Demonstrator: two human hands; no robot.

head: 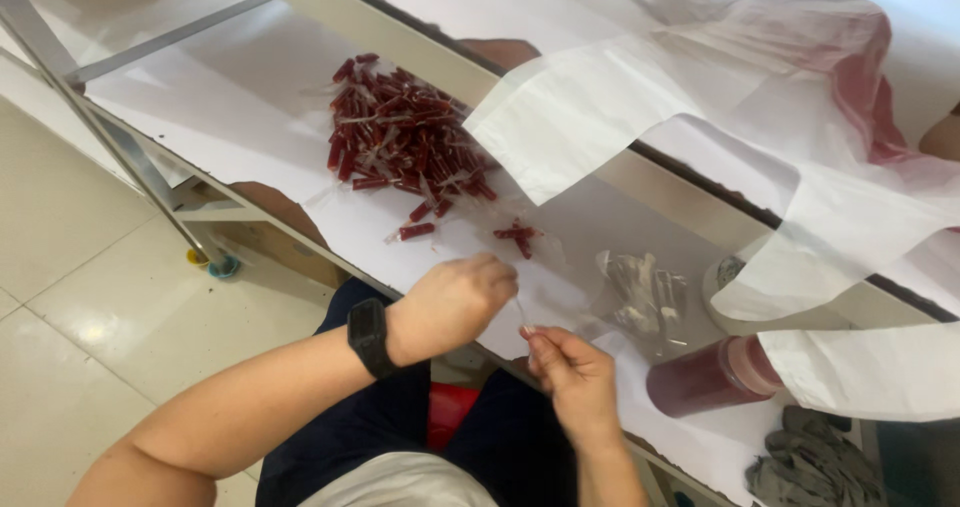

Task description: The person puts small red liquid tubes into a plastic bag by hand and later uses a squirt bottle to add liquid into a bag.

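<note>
Hands meet just past the near table edge (300, 229), over the white sheet. Left hand (455, 302), black wrist band (368, 337) on it, is curled with fingertips pinched on the top of a thin clear tube (522, 313). Right hand (572, 375) pinches the same tube's lower end between thumb and forefinger. Hands close together, not touching; only the tube bridges them. Tube looks roughly upright, too thin and blurred to say more.

Big heap of red filled tubes (405, 137) sits well up-left of the hands. Strays trail toward them: one red tube (417, 231) lies alone, and a small red cluster (517, 237) lies just above the left hand. Bare white sheet between cluster and hands, so open room there.

To the right of the hands lies a loose bundle of clear empty tubes (645, 295), and a bottle of dark red liquid (712, 375) lies on its side near the right hand. White plastic bags (620, 107) drape over the raised rail and overhang the right side, crowding it. Grey cloth (815, 462) sits at the lower right corner. Tiled floor (70, 297) open to the left, with a metal frame leg (110, 132) crossing it.
</note>
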